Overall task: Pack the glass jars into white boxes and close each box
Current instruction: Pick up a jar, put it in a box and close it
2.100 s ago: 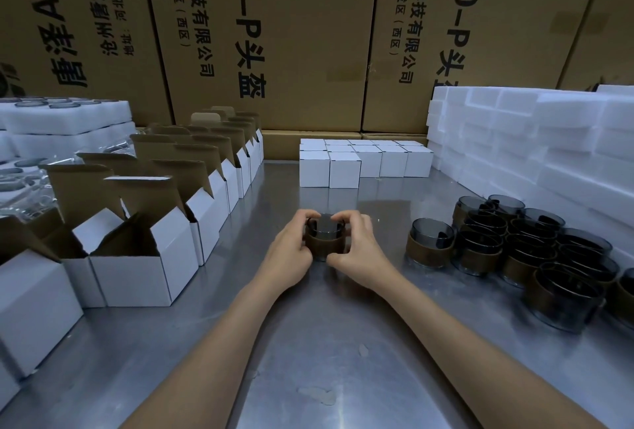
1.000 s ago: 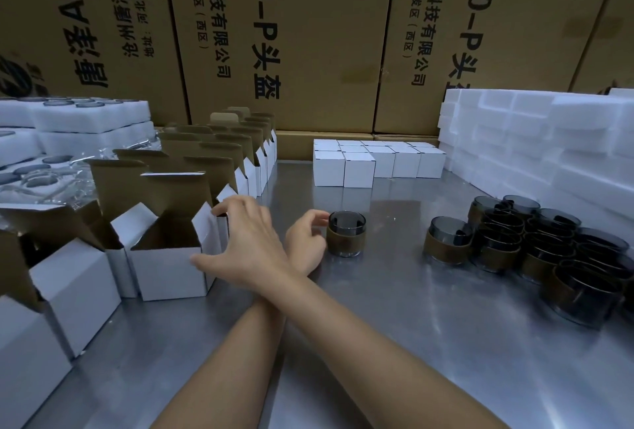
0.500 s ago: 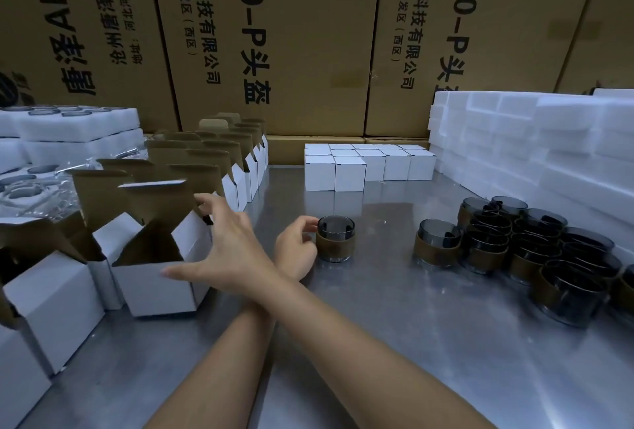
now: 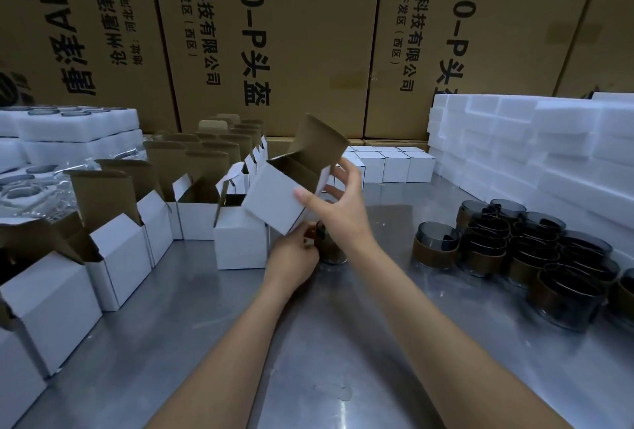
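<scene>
My right hand holds an open white box lifted and tilted above the metal table, thumb on its front face and fingers behind its right side. The box's brown lid flap stands up. Just below it, my left hand grips a dark glass jar with a brown band, which stands on the table and is mostly hidden by both hands.
Rows of open white boxes line the left side. Several closed white boxes stand at the back. A cluster of dark jars sits at the right, white foam blocks behind them, foam trays at far left. Large cardboard cartons form the back wall.
My right hand, which was reaching left across my left arm, has taken an open box from the row and lifted it over the jar. My left hand stays at the jar.
</scene>
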{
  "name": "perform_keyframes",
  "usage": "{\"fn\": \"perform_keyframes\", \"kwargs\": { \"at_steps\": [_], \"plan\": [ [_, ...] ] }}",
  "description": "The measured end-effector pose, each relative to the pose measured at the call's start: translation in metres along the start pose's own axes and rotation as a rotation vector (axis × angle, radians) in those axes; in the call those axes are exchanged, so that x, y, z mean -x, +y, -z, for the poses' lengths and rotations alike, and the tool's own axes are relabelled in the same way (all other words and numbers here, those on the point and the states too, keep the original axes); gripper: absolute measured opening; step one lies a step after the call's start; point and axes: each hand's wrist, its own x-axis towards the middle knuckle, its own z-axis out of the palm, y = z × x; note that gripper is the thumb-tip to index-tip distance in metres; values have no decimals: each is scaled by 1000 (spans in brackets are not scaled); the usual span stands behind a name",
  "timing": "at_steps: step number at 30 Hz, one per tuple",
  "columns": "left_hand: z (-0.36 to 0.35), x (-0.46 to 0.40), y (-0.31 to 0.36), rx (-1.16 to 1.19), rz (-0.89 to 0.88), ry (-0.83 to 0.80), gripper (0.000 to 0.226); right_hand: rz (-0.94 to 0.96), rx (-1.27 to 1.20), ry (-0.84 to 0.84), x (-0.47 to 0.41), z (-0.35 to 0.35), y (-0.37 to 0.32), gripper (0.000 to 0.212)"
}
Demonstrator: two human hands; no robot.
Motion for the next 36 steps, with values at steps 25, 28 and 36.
{"fn": "perform_keyframes", "kwargs": {
  "at_steps": [25,28,36],
  "plan": [
    [17,6,8,508,78,729,29,-71,294,-161,-21,25,23,87],
    [12,6,11,512,-44,591,50,-88,336,-224,-21,31,22,86],
    [4,-1,5,460,7,321,57,-139,375,-312,-19,46,19,73]
  ]
}}
